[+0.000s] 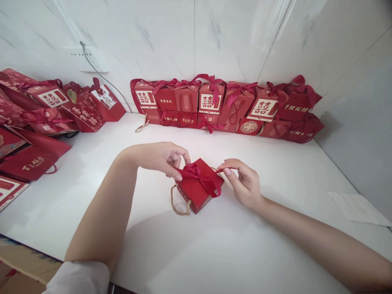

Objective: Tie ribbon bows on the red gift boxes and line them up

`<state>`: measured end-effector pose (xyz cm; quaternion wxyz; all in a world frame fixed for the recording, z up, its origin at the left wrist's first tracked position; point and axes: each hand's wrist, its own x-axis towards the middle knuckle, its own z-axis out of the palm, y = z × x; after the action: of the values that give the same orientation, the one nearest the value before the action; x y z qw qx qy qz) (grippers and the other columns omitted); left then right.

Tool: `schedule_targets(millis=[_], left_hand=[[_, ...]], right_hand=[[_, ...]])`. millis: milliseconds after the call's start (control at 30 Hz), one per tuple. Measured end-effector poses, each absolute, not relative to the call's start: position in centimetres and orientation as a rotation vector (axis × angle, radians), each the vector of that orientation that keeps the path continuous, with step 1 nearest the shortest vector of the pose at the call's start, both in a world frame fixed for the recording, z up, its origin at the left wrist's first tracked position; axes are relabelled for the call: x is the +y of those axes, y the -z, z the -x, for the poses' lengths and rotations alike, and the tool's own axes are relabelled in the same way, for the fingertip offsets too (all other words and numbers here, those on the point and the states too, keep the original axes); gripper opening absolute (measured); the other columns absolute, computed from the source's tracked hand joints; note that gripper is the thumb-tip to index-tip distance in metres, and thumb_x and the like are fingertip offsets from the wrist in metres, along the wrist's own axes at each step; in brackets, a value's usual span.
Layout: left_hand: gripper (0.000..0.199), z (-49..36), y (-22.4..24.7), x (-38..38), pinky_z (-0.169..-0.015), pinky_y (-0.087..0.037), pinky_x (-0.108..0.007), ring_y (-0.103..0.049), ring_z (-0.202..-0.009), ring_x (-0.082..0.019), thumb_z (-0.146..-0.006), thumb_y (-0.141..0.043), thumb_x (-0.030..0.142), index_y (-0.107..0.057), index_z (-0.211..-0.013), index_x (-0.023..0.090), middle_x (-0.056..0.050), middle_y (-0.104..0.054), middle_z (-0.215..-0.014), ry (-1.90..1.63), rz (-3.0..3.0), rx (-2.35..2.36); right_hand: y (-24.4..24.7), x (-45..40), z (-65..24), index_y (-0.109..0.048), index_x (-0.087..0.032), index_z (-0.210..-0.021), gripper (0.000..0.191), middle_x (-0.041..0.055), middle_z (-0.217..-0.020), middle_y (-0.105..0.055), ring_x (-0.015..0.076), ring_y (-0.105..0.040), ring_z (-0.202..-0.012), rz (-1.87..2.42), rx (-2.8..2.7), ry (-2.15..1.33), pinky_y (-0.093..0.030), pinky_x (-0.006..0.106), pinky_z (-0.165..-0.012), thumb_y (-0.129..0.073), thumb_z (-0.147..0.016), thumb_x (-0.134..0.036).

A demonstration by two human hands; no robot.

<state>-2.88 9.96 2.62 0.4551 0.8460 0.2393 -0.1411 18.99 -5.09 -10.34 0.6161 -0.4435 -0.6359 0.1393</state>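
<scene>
A small red gift box [200, 196] sits on the white table in front of me, turned cornerwise. A dark red ribbon [199, 177] is tied in a bow across its lid. One twisted rope handle [174, 206] hangs out at its left side; a bit of another shows at the far right edge. At the box's left, my left hand [163, 159] pinches a loop of the ribbon between thumb and fingers. Opposite it, my right hand [243, 181] grips a ribbon end between thumb and forefinger, just off the right corner.
Stacked red gift boxes [183, 100] with bows stand along the tiled wall. More red boxes and bags [33, 159] crowd the table's left side. A grey cable [101, 73] runs down from a wall socket. On the right lies a white paper sheet [358, 208].
</scene>
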Motion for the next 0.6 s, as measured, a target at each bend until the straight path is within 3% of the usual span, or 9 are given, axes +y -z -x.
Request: schedule_targets(millis=[100,267,433,533,600], left_hand=[[0.055,2.9,-3.3,9.1,-0.051,-0.038,-0.021,-0.059,-0.054,-0.015,-0.067,-0.079,0.031,-0.062,-0.119,0.026,0.002,-0.065,-0.063,0.369,-2.068,0.610],[0.054,2.3,-3.2,8.0,-0.052,-0.037,-0.022,-0.059,-0.056,-0.015,-0.070,-0.076,0.031,-0.061,-0.122,0.026,0.001,-0.068,-0.067,0.168,-2.085,0.656],[0.051,2.2,-3.2,8.0,-0.050,-0.035,-0.022,-0.054,-0.053,-0.014,-0.073,-0.072,0.028,-0.062,-0.123,0.027,0.002,-0.063,-0.063,0.246,-2.134,0.608],[0.060,2.6,-3.6,8.3,-0.048,-0.034,-0.021,-0.049,-0.050,-0.013,-0.073,-0.071,0.027,-0.056,-0.131,0.028,0.005,-0.058,-0.058,0.333,-2.150,0.642],[0.064,3.2,-4.0,8.7,-0.047,-0.033,-0.022,-0.049,-0.049,-0.013,-0.074,-0.069,0.027,-0.051,-0.136,0.029,0.005,-0.055,-0.057,0.374,-2.158,0.682]], right_hand=[[9.7,-5.1,-19.0,-0.070,-0.026,-0.099,0.012,0.0037,-0.090,-0.070,0.0196,-0.065,-0.084,1.037,-1.434,-0.358,-0.052,0.038,-0.079,-0.059,-0.093,-0.024],[9.3,-5.4,-18.5,-0.069,-0.026,-0.099,0.013,0.0022,-0.088,-0.068,0.0168,-0.066,-0.076,1.046,-1.309,-0.576,-0.055,0.032,-0.070,-0.058,-0.095,-0.031],[9.4,-5.0,-18.5,-0.066,-0.024,-0.091,0.016,0.0014,-0.080,-0.064,0.0166,-0.063,-0.077,1.032,-1.223,-0.649,-0.055,0.033,-0.075,-0.056,-0.095,-0.036],[9.1,-4.1,-19.3,-0.060,-0.023,-0.085,0.020,0.0028,-0.089,-0.064,0.0182,-0.064,-0.086,0.934,-1.007,-0.692,-0.053,0.037,-0.086,-0.054,-0.095,-0.039],[8.4,-3.4,-20.2,-0.055,-0.024,-0.083,0.020,0.0024,-0.089,-0.065,0.0183,-0.065,-0.082,0.852,-0.840,-0.837,-0.053,0.040,-0.086,-0.054,-0.093,-0.041]])
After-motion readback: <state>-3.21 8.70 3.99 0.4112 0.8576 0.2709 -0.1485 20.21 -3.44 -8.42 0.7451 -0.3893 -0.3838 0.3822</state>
